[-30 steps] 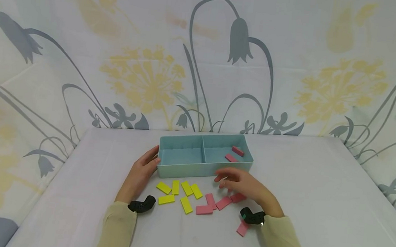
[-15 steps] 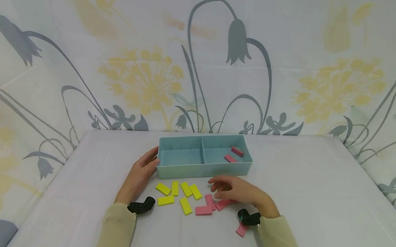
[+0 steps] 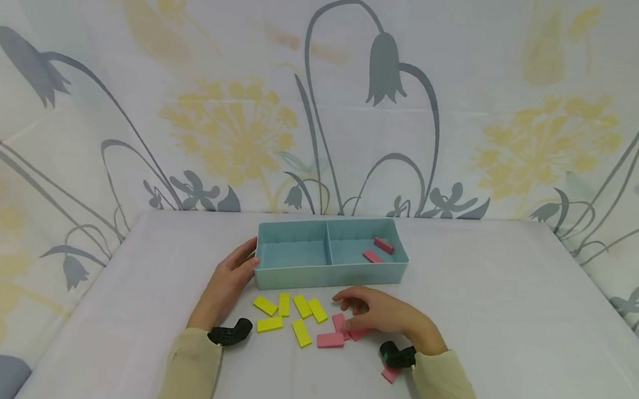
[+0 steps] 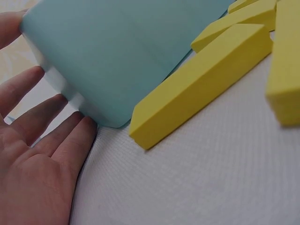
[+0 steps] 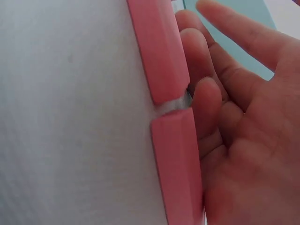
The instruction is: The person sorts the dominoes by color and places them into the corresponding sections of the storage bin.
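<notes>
My left hand (image 3: 228, 283) lies at the left end of the light-blue two-part box (image 3: 292, 277), the thumb at its front corner. In the left wrist view, nearly straight fingers of the hand (image 4: 42, 164) touch the box's end wall (image 4: 108, 51). My right hand (image 3: 389, 313) is low over the pink blocks (image 3: 330, 340), partly covering some. In the right wrist view, its fingers bend loosely beside two pink blocks (image 5: 161, 51), with one finger extended; no block is held in the hand (image 5: 253, 136). Several yellow blocks (image 3: 301, 333) lie before the box.
Two pink blocks (image 3: 384, 245) lie in the box's right compartment. Another pink block (image 3: 390, 374) is partly hidden by the right wrist's camera. A white cloth (image 3: 513, 330) covers the table, and a flower-patterned curtain (image 3: 462, 136) hangs behind.
My right hand has come down from the box's front wall toward the pink blocks and slightly left, covering more of them. My left hand stays at the box's end.
</notes>
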`<state>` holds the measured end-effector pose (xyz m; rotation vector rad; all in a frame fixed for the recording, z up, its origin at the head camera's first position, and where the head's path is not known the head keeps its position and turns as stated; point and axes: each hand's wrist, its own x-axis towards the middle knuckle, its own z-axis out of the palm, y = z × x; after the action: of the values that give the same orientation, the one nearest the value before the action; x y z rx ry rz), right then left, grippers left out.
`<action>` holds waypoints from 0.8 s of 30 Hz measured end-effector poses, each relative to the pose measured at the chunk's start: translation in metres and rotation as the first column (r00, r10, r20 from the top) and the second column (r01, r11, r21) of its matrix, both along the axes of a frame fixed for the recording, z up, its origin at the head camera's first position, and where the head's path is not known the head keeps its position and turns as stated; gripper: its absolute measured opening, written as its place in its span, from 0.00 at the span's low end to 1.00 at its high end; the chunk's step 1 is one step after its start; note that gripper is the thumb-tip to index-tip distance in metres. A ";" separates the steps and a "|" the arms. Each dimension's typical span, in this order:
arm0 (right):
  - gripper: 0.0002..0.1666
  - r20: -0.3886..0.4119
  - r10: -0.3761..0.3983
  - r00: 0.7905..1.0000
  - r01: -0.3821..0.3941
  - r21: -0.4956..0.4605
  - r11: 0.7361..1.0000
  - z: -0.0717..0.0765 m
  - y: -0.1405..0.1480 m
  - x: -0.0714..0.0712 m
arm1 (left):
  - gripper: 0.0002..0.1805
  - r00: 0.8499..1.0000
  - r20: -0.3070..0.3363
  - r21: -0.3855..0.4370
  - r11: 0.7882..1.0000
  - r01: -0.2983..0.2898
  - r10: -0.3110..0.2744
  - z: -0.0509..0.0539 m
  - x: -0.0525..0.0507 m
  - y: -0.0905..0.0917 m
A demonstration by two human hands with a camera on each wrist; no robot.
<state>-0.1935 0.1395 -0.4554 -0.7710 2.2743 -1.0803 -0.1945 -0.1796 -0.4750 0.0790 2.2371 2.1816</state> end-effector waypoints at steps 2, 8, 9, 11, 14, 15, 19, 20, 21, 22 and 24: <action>0.27 0.019 0.003 1.000 -0.004 0.001 1.000 0.000 0.000 0.001 | 0.28 1.000 -0.001 0.008 1.000 -0.005 0.005 -0.001 0.001 0.000; 0.30 -0.034 0.049 0.998 -0.046 0.086 0.995 0.003 -0.002 0.006 | 0.29 1.000 -0.001 0.046 0.999 0.019 -0.019 -0.002 0.002 0.001; 0.31 -0.061 0.062 0.996 -0.055 0.113 0.992 0.004 -0.003 0.007 | 0.29 1.000 0.000 0.044 0.999 0.021 -0.021 -0.002 0.002 0.001; 0.33 -0.105 0.088 0.991 -0.071 0.158 0.985 0.007 -0.006 0.008 | 0.29 1.000 -0.006 0.033 0.999 0.024 -0.024 -0.003 0.002 0.001; 0.34 -0.142 0.114 0.983 -0.084 0.204 0.976 0.010 -0.010 0.009 | 0.28 1.000 -0.012 0.013 1.000 0.021 -0.021 -0.003 0.001 0.001; 0.34 -0.151 0.121 0.981 -0.087 0.213 0.973 0.010 -0.011 0.009 | 0.28 1.000 -0.014 0.016 1.000 0.026 -0.026 -0.003 0.001 0.000; 0.31 -0.169 0.136 0.976 -0.093 0.243 0.966 0.009 -0.013 0.008 | 0.28 0.999 -0.006 0.032 0.999 0.037 -0.036 -0.003 0.001 -0.001; 0.30 -0.174 0.140 0.975 -0.094 0.247 0.965 0.009 -0.013 0.008 | 0.28 0.999 -0.007 0.033 0.999 0.038 -0.038 -0.003 0.001 -0.001; 0.29 -0.178 0.143 0.973 -0.096 0.251 0.963 0.010 -0.013 0.007 | 0.29 0.999 -0.008 0.034 0.999 0.039 -0.039 -0.003 0.000 -0.001; 0.28 -0.182 0.145 0.973 -0.096 0.254 0.962 0.010 -0.013 0.007 | 0.28 0.999 -0.008 0.028 0.999 0.033 -0.033 -0.002 0.000 -0.001; 0.26 -0.183 0.146 0.972 -0.097 0.251 0.963 0.011 -0.013 0.007 | 0.28 0.999 -0.019 0.031 0.999 0.029 -0.029 -0.002 -0.001 -0.001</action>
<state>-0.1866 0.1261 -0.4442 -0.9401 2.4300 -0.6801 -0.1952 -0.1806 -0.4773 0.1320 2.1974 2.2106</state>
